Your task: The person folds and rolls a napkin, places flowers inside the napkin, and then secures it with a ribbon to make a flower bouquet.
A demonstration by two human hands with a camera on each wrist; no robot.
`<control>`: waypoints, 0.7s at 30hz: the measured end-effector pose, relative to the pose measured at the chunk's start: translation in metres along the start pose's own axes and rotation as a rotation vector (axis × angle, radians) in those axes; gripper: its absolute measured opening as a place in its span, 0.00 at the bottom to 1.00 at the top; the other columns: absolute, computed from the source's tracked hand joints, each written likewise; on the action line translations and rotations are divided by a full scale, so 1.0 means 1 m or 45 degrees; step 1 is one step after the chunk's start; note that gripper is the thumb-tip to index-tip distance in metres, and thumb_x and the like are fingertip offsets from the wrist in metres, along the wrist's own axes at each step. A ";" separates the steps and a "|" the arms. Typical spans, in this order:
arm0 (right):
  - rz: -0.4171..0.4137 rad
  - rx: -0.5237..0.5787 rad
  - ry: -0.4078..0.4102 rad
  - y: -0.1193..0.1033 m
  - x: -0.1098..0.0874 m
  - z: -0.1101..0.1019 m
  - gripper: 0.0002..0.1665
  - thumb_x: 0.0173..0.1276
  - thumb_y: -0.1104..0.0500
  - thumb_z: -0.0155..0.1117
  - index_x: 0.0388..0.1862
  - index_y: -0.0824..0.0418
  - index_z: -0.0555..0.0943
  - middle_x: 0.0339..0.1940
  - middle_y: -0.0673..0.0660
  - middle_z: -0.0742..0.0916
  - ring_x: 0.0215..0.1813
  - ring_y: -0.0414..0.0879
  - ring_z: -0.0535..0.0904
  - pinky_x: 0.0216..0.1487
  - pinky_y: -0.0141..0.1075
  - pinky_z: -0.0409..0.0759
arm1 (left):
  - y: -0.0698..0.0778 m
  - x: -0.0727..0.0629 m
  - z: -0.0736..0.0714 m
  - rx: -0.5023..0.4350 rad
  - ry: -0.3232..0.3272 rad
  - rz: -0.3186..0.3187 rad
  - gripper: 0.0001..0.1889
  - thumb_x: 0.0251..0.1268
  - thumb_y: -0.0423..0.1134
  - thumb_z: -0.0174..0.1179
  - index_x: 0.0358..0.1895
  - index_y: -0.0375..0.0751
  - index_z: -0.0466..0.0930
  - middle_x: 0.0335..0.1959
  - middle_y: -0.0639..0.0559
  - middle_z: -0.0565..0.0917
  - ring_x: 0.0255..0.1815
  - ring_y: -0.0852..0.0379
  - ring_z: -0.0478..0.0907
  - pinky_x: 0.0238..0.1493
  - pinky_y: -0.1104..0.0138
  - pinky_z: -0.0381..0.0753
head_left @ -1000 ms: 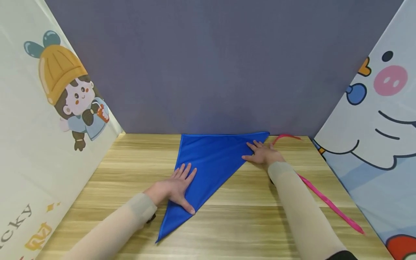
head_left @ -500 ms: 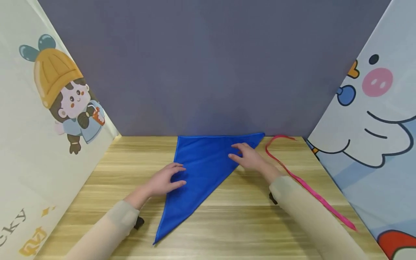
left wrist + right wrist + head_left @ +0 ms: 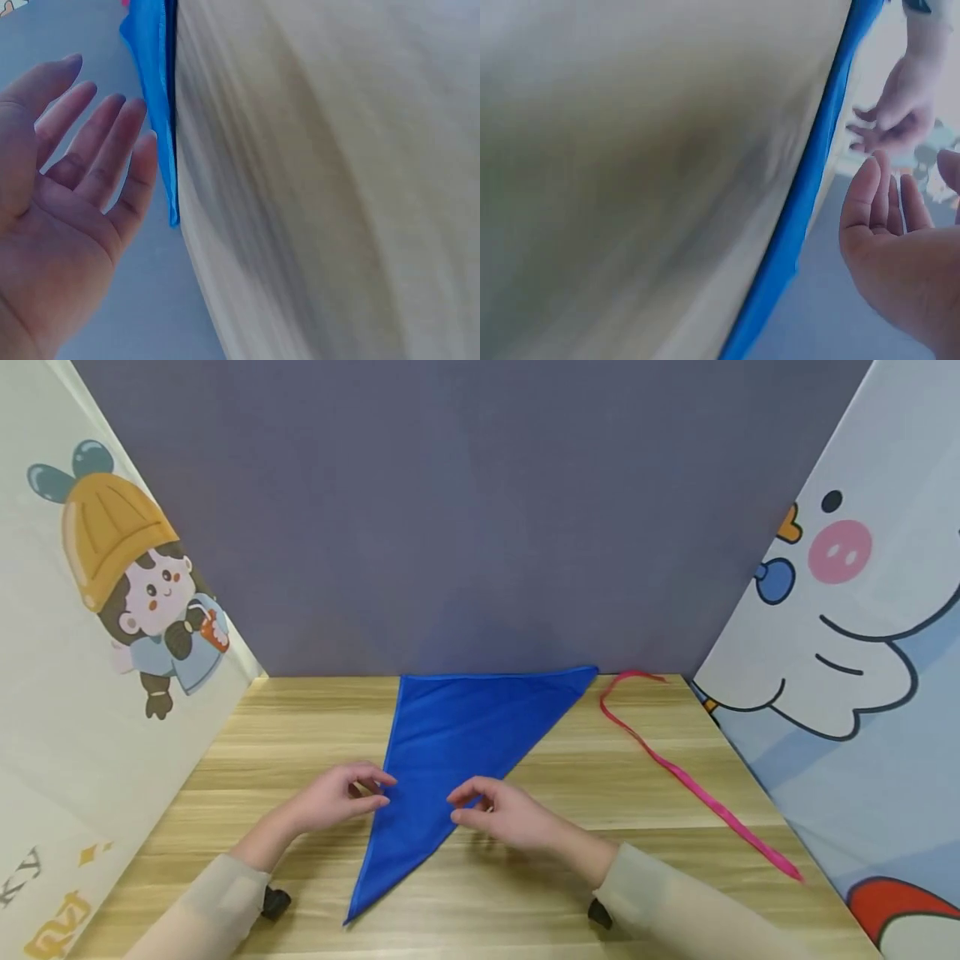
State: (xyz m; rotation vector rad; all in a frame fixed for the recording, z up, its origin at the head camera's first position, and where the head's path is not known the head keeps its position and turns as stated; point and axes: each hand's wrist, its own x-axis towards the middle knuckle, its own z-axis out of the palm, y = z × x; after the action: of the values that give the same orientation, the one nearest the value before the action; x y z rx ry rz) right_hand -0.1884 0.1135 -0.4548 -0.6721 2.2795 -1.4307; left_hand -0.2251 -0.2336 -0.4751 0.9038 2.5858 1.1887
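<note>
A thin, smooth, bright blue triangular cloth [image 3: 431, 727] lies on the wood-grained pale table [image 3: 525, 906]; its far edge runs along the base of the plain grey-purple backdrop [image 3: 480, 510], one sharp corner points to the far right and another toward the near left; faint creases cross it, and a lighter hem trims its left and far edges. The person's left hand [image 3: 341, 795] hangs at the cloth's left edge, fingers loosely bent, thumb well apart, holding nothing; the right hand [image 3: 506, 814] hovers over the slanting edge, likewise relaxed, with a gap between thumb and fingers and nothing in its hold. To the right lies a narrow pink-red ribbon [image 3: 693, 787], hooked at its far end, broader and pointed at its near end. The white printed left panel [image 3: 45, 693] bears the dark slanted letters "KY" above a gold character too partial to read, and a cartoon figure in a mustard hat; the right panel [image 3: 900, 710] carries a white cartoon creature with a pink patch. The left wrist view shows the open palm, fingers parted, above the cloth seen edge-on; the right wrist view shows both hands raised off it.
</note>
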 end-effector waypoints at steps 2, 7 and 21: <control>0.017 0.036 -0.036 -0.002 -0.002 0.012 0.20 0.80 0.52 0.71 0.62 0.62 0.86 0.49 0.52 0.90 0.42 0.42 0.82 0.37 0.31 0.81 | 0.000 -0.006 -0.002 -0.007 -0.002 -0.026 0.16 0.77 0.40 0.71 0.59 0.35 0.89 0.55 0.41 0.91 0.49 0.62 0.87 0.48 0.66 0.88; 0.013 0.110 -0.090 0.000 -0.001 0.033 0.18 0.79 0.56 0.72 0.60 0.66 0.86 0.48 0.52 0.90 0.37 0.38 0.84 0.34 0.30 0.82 | -0.001 -0.014 -0.002 -0.038 -0.002 -0.047 0.15 0.77 0.40 0.71 0.59 0.36 0.89 0.53 0.42 0.92 0.47 0.66 0.87 0.46 0.68 0.87; 0.070 0.148 -0.142 -0.006 0.005 0.072 0.14 0.73 0.60 0.76 0.55 0.60 0.88 0.44 0.47 0.88 0.28 0.37 0.80 0.24 0.27 0.76 | 0.004 -0.033 0.002 -0.292 -0.256 -0.053 0.13 0.76 0.36 0.71 0.58 0.36 0.89 0.53 0.40 0.93 0.46 0.64 0.87 0.46 0.69 0.88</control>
State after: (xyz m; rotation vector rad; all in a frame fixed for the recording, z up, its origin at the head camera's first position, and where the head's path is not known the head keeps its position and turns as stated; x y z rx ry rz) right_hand -0.1528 0.0560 -0.4799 -0.6327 2.0959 -1.4502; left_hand -0.1959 -0.2500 -0.4773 0.8668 2.2465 1.2792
